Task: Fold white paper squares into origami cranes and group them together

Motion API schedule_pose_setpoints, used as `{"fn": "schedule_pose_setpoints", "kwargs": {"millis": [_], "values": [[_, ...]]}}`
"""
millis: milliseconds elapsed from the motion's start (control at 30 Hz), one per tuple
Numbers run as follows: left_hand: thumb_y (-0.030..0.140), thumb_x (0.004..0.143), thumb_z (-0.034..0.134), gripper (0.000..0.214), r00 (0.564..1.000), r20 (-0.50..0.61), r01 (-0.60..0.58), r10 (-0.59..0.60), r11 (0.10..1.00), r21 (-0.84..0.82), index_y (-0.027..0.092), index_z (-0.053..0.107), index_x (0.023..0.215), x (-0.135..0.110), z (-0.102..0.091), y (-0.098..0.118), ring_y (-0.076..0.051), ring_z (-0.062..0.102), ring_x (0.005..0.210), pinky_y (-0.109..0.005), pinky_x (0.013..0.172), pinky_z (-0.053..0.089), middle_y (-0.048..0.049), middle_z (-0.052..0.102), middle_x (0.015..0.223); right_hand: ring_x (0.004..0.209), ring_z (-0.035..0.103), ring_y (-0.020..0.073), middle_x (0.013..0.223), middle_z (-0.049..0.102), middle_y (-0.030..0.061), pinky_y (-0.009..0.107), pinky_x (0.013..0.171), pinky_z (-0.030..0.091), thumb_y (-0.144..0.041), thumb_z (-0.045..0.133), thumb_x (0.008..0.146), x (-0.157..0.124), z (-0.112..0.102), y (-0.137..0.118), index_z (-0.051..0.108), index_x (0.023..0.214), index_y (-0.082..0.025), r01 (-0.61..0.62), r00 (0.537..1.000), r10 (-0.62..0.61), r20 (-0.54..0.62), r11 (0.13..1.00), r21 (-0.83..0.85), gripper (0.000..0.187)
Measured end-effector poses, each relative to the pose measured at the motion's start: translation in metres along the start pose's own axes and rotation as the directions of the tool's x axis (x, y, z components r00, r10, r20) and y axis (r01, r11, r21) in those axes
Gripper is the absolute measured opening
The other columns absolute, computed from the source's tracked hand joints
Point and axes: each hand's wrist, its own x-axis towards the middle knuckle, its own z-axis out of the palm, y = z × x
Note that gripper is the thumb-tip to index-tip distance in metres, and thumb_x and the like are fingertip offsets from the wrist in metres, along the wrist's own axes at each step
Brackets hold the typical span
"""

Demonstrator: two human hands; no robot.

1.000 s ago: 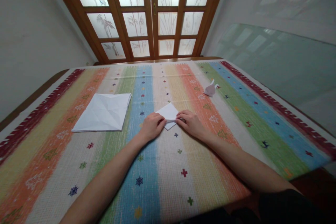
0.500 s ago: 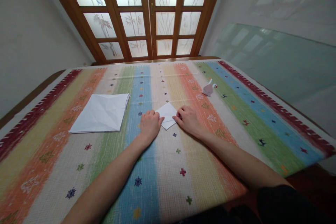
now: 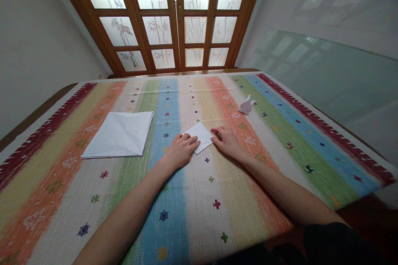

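Observation:
A small sheet of white paper (image 3: pixel 199 130), folded into a diamond, lies on the tablecloth in front of me. My left hand (image 3: pixel 183 149) rests over its left corner, fingers bent and pressing the paper down. At the opposite corner, my right hand (image 3: pixel 227 141) has its thumb on the paper's edge and its index finger curled close above, in a pinch. The fingers partly cover both side corners. Creases cross the paper's face.
A stack of larger white paper squares (image 3: pixel 120 134) lies to the left. Farther back on the right stands a small folded paper figure (image 3: pixel 245 107). A striped tablecloth (image 3: pixel 133 198) covers the table. Wooden doors with frosted panes (image 3: pixel 161 29) are beyond it.
My left hand has shifted right, its fingers reaching farther over the paper. My right hand has moved slightly right, and the paper's right corner extends farther out.

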Motion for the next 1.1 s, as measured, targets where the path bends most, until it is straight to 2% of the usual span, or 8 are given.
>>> {"fn": "schedule_pose_setpoints", "kwargs": {"millis": [233,400,533,633,700,833,967,1100], "values": [[0.029,0.096,0.042,0.029,0.989,-0.101,0.094,-0.108,0.987,-0.132,0.023,0.067,0.111,0.0,0.013,-0.005,-0.025,0.054,0.107,-0.043,0.09,0.042,-0.0063,0.066,0.121,0.093,0.059,0.024,0.096,0.067,0.008,0.038,0.081,0.037,-0.027,0.062,0.084,0.009,0.006,-0.014,0.07,0.1,-0.019,0.002,1.0,-0.001,-0.024,1.0,0.014,0.019],[0.034,0.093,0.051,0.027,0.965,-0.128,0.203,-0.228,0.962,-0.183,0.026,0.068,0.111,0.002,0.018,-0.01,-0.026,0.05,0.117,-0.045,0.098,0.041,-0.0068,0.06,0.129,0.092,0.059,0.0233,0.093,0.068,0.0077,0.037,0.081,0.039,-0.019,0.057,0.084,0.014,0.009,-0.015,0.069,0.089,-0.019,0.057,0.994,-0.052,-0.098,0.997,0.045,0.013],[0.036,0.095,0.046,0.028,0.963,-0.113,0.223,-0.243,0.961,-0.162,0.027,0.069,0.109,0.004,0.017,-0.011,-0.027,0.051,0.116,-0.046,0.097,0.041,-0.0065,0.062,0.126,0.086,0.06,0.0211,0.086,0.069,0.0074,0.035,0.079,0.042,-0.013,0.054,0.085,0.013,0.011,-0.016,0.068,0.086,-0.018,0.125,0.991,-0.122,-0.048,0.99,0.058,0.015],[0.036,0.092,0.051,0.025,0.958,-0.133,0.236,-0.254,0.962,-0.138,0.026,0.068,0.108,0.007,0.016,-0.013,-0.028,0.051,0.117,-0.047,0.097,0.042,-0.0074,0.06,0.126,0.096,0.06,0.0225,0.1,0.069,0.0095,0.037,0.084,0.044,-0.01,0.054,0.085,0.011,0.012,-0.017,0.069,0.085,-0.018,0.204,0.977,-0.202,-0.068,0.979,0.025,0.017],[0.035,0.089,0.057,0.032,0.949,-0.171,0.24,-0.264,0.959,-0.148,0.023,0.062,0.118,0.01,0.015,-0.015,-0.028,0.048,0.121,-0.046,0.1,0.04,-0.0102,0.055,0.134,0.105,0.058,0.0231,0.113,0.066,0.0103,0.039,0.089,0.044,-0.009,0.054,0.085,0.009,0.013,-0.016,0.069,0.086,-0.019,0.237,0.968,-0.234,-0.092,0.971,0.015,0.018],[0.03,0.086,0.06,0.053,0.958,-0.189,0.187,-0.216,0.969,-0.159,0.017,0.046,0.135,0.014,0.014,-0.018,-0.028,0.042,0.13,-0.044,0.107,0.036,-0.0143,0.045,0.144,0.109,0.058,0.0233,0.12,0.065,0.0104,0.041,0.093,0.045,-0.01,0.056,0.086,0.008,0.014,-0.015,0.071,0.086,-0.019,0.27,0.957,-0.269,-0.106,0.963,0.0,0.017],[0.032,0.092,0.052,0.034,0.982,-0.133,0.122,-0.135,0.987,-0.101,0.02,0.057,0.124,0.015,0.015,-0.019,-0.028,0.044,0.13,-0.045,0.106,0.035,-0.0096,0.056,0.136,0.102,0.06,0.0233,0.109,0.071,0.0086,0.04,0.09,0.046,-0.012,0.058,0.087,0.006,0.011,-0.016,0.073,0.088,-0.019,0.314,0.946,-0.317,-0.066,0.948,-0.05,0.017],[0.033,0.096,0.046,0.031,0.99,-0.099,0.088,-0.095,0.994,-0.071,0.02,0.061,0.12,0.013,0.016,-0.02,-0.025,0.051,0.124,-0.042,0.102,0.038,-0.0076,0.062,0.13,0.091,0.064,0.0208,0.093,0.074,0.0066,0.036,0.084,0.046,-0.011,0.058,0.088,0.006,0.01,-0.013,0.074,0.091,-0.018,0.36,0.933,-0.36,-0.008,0.932,-0.044,0.018]]}}
